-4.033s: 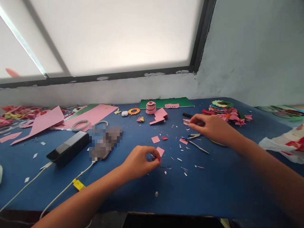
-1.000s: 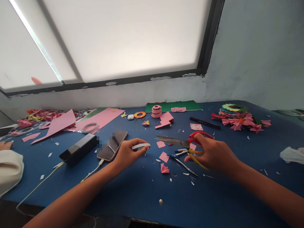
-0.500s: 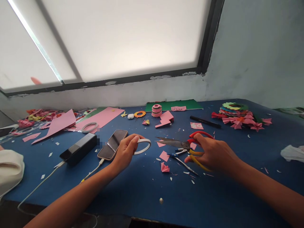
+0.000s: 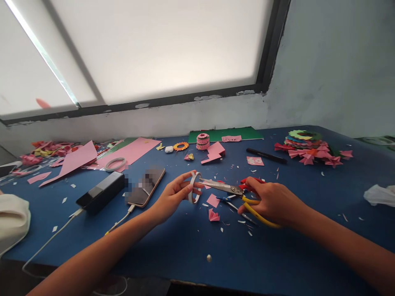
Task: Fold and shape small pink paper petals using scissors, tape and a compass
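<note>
My left hand holds a narrow white tape roll upright, with some fingers through or behind the ring. My right hand grips a pair of scissors by red and yellow handles. The blades lie nearly together and point left, their tips at the roll's right edge. Whether they touch the tape I cannot tell. Under the scissors are a blue-tipped tool, partly hidden, and a pink paper square. A folded pink paper piece lies nearer to me.
A phone and a black box-shaped device, both cabled, lie left. Another tape roll rests on pink paper. Behind stand stacked pink rings. A black pen and a paper flower stack are right.
My left hand has moved right and turned the tape roll upright. The scissors' blades have closed together, and their tips have come up to the roll.
</note>
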Demonstrator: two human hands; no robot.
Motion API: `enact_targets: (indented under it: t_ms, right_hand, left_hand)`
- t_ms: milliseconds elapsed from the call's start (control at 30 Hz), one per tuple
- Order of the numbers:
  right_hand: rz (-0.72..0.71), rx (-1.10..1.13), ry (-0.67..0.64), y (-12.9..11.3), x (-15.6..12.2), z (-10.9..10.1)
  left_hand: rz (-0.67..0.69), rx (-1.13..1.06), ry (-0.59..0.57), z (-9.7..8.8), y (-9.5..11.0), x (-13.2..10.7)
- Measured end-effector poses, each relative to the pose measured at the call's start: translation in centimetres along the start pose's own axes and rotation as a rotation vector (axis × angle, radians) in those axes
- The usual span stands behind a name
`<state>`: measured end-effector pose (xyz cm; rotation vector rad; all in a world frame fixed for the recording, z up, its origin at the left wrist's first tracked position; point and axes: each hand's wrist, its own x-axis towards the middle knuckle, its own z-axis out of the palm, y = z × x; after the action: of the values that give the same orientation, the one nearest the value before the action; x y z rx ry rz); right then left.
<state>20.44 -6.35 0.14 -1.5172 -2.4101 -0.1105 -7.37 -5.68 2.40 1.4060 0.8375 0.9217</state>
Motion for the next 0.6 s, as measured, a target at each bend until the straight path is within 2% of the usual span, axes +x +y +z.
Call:
enact_targets:
  t_ms: [300, 600]
  right_hand:
    - [0.001, -0.002, -0.027, 0.0, -0.1, 0.0]
    - [0.001, -0.035, -0.048, -0.2, 0.0, -0.2]
  left_hand:
    - [0.034, 0.198, -0.085, 0.5, -0.1, -0.6]
    - [0.02, 0.267, -0.093, 1.1, 0.3, -1.0]
